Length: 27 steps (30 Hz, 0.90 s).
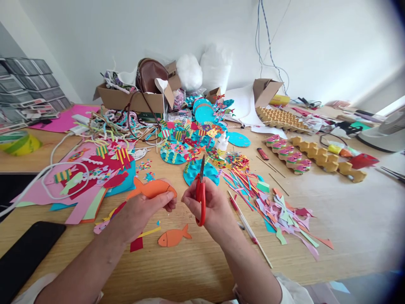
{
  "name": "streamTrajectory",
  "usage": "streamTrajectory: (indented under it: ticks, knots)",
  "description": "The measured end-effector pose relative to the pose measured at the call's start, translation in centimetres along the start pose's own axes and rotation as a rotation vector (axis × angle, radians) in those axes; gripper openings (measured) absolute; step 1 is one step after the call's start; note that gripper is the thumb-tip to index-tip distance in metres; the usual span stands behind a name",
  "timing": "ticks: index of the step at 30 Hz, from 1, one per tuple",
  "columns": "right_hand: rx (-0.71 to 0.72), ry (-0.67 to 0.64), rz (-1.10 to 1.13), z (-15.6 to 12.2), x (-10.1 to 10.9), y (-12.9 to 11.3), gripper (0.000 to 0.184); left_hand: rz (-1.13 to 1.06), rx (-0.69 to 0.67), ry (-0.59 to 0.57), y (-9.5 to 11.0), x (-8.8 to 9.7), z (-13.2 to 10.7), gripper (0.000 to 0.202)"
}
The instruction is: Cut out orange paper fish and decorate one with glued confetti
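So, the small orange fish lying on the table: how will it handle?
Probably light and easy to slide: the small orange fish looks thin and flat. Likely stiffish, like card: the similar orange piece in the left hand seems to hold its shape. Its narrow tail base might crease first if pinched.

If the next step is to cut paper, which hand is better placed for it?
The right hand, probably: it holds the red-handled scissors, with the blades pointing away from the person. The left hand is occupied, gripping the larger orange paper fish.
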State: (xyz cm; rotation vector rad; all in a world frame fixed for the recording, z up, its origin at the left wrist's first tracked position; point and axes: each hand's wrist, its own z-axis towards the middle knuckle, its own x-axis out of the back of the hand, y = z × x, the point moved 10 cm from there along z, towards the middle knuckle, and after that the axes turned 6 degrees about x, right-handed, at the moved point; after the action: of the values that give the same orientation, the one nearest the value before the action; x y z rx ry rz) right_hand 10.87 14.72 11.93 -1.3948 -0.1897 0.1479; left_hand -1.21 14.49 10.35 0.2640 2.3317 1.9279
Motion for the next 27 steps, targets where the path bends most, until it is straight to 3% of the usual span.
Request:
streamTrajectory:
  ticks: [7,11,18,27]
  knots:
    - [0.002,0.02,-0.037,-0.2,0.8,0.5,0.011,-0.013,-0.009,0.046,0.2,0.6,0.0,0.016]
    - [0.02,0.051,-0.093,-0.1,1.3,0.2,0.006,0.111,-0.042,0.048,0.2,0.4,0.1,0.017]
    - [-0.003,-0.023,-0.017,0.1,0.0,0.3,0.017,0.407,-0.132,-0.012,0.7,-1.9,0.6,0.019]
    - [-0.036,-0.075,-0.17,0.0,0.1,1.0,0.008,0.303,-0.084,-0.051,0.0,-1.0,0.1,0.021]
